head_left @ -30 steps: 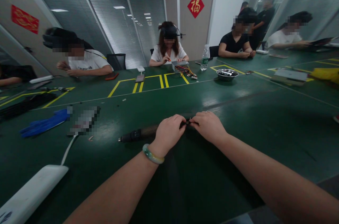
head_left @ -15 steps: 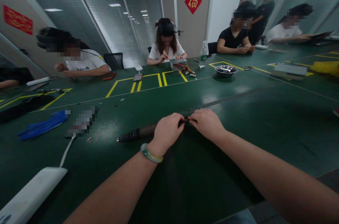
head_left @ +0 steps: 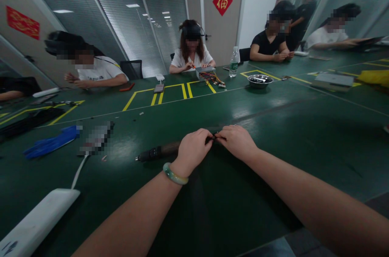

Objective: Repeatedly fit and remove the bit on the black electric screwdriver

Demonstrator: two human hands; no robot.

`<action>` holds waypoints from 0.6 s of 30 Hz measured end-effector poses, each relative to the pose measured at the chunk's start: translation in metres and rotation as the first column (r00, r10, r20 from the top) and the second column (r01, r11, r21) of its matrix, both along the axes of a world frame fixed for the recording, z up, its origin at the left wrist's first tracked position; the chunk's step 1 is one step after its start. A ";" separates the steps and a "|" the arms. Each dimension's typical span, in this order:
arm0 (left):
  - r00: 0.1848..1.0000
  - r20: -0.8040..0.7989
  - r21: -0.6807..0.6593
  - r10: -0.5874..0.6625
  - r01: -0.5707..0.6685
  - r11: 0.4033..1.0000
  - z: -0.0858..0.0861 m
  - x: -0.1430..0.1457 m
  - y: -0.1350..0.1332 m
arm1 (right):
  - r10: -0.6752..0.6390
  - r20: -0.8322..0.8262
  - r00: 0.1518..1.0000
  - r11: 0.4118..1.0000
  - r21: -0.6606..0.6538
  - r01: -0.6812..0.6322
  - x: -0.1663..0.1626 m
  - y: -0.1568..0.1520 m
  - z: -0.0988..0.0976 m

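A dark, stick-shaped electric screwdriver (head_left: 164,150) lies across the green table, its metal tip pointing left. My left hand (head_left: 194,147), with a jade bangle at the wrist, is closed over the tool's rear end and hides it. Close against it, my right hand (head_left: 237,139) has its fingers pinched together where the two hands' fingertips meet. A small dark piece shows between the fingertips; its kind is too hidden to make out.
On the left are a blue glove (head_left: 53,142), a phone (head_left: 97,138) and a white power bank (head_left: 41,222) cabled to it. Farther back stand a metal bowl (head_left: 259,81), a water bottle (head_left: 234,62) and a power supply with coloured wires (head_left: 209,74). Several people sit opposite.
The view has shifted very slightly. Both hands keep their pinch at the rear end of the electric screwdriver, with hardly any visible movement.
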State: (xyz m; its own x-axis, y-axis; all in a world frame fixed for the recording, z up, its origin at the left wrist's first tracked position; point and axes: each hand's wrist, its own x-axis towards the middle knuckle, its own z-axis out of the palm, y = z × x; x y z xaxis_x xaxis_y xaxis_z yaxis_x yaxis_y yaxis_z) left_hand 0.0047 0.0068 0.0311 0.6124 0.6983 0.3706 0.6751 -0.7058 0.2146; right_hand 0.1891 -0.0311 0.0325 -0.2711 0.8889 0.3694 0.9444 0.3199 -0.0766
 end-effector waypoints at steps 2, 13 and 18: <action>1.000 -0.005 -0.001 0.005 -0.005 1.000 0.000 0.000 0.000 | 0.006 0.024 1.000 1.000 0.001 -0.006 -0.002 0.001 0.000; 0.996 -0.071 0.025 0.049 -0.047 0.999 0.001 0.003 -0.003 | 0.040 0.183 0.982 0.998 0.042 -0.048 -0.004 0.009 0.001; 0.999 -0.032 0.034 0.014 -0.013 0.999 0.001 0.000 -0.003 | 0.123 0.192 0.974 0.992 -0.020 -0.121 -0.004 0.023 -0.011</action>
State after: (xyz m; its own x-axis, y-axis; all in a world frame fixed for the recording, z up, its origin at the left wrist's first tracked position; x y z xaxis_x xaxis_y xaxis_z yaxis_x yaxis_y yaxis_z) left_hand 0.0048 0.0035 0.0325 0.6152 0.6941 0.3740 0.6907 -0.7031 0.1688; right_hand 0.1849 -0.0079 0.0212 -0.4429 0.8475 0.2925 0.8956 0.4338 0.0992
